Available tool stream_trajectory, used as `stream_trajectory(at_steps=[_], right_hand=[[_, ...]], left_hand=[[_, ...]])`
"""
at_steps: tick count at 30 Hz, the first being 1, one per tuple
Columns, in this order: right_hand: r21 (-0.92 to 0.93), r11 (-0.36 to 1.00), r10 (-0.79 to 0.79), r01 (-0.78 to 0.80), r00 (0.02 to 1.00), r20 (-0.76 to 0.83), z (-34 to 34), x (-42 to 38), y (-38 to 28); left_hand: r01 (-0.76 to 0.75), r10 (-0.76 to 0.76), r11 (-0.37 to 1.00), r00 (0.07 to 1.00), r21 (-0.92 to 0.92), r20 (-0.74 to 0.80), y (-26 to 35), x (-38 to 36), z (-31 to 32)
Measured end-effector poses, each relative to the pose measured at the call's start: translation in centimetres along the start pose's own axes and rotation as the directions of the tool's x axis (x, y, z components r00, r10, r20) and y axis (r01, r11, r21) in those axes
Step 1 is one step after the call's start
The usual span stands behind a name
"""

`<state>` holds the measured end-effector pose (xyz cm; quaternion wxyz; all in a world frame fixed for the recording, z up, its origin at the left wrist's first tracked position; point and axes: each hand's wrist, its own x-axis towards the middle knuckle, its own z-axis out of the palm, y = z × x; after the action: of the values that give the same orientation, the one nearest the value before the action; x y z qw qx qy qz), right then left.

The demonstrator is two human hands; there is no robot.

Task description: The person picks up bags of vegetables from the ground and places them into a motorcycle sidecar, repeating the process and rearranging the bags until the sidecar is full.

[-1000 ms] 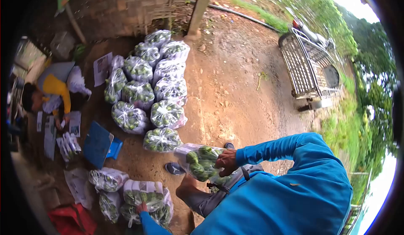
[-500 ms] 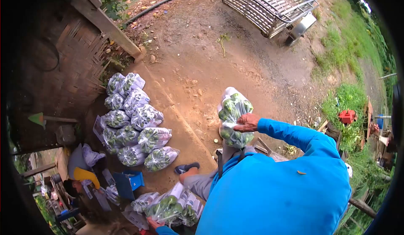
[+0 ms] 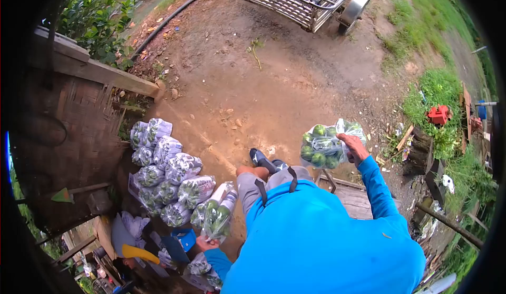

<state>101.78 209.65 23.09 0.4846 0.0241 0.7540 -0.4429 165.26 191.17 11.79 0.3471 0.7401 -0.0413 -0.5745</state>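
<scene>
My right hand (image 3: 354, 147), out to the right, is closed on the top of a clear plastic bag of round green produce (image 3: 319, 145). The bag hangs tilted over the dirt beside my legs. On the left, my left hand (image 3: 207, 243) grips the lower end of another clear bag with green produce and pale paper (image 3: 219, 212). That bag overlaps the nearest end of a group of similar filled bags (image 3: 182, 167) in this view. More filled bags (image 3: 199, 265) lie below my left hand, partly covered by my sleeve.
A person in a grey and yellow top (image 3: 139, 252) bends beside a blue scale-like object (image 3: 184, 238) at lower left. A slatted metal trailer (image 3: 295, 4) stands at the top. A woven wall (image 3: 79, 120) borders the left, a wooden bench (image 3: 356, 202) the right.
My left hand has lifted its bag from the lower pile up to the grouped bags. My right hand has swung its bag to the right, away from my body. The view has shifted.
</scene>
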Motion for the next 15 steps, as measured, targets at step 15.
stream_trajectory(at_steps=[15], right_hand=[[0.578,0.816,0.182,0.014,0.943,-0.279,-1.4,6.9,-7.4]], left_hand=[[0.225,-0.269,0.95,0.942,0.215,0.202,3.5,8.0,38.0]])
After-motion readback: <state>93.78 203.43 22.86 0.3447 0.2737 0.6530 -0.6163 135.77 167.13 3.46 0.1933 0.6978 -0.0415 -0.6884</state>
